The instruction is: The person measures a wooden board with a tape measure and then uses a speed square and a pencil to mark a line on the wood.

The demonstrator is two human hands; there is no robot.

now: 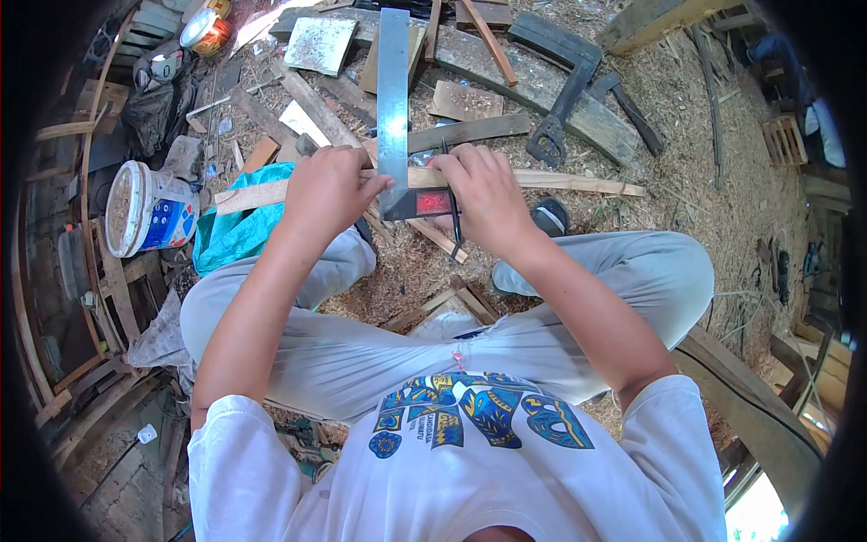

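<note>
A long pale wooden strip (578,181) lies crosswise before me. Across it rests a try square, its wide metal blade (394,90) pointing away and its dark stock (429,203) with a red label on my side. My left hand (330,190) is closed around the strip, its thumb at the base of the blade. My right hand (488,194) is closed at the other end of the stock, over the strip. A thin dark pen (456,226) sticks out from its fingers; the fingertips are partly hidden.
A white bucket (131,210) stands at left beside a teal sack (239,237). Ahead lie a thick plank (506,77), a dark handsaw (569,95), a hammer-like tool (637,117) and several wood offcuts (465,101). Sawdust and shavings cover the ground around my crossed legs.
</note>
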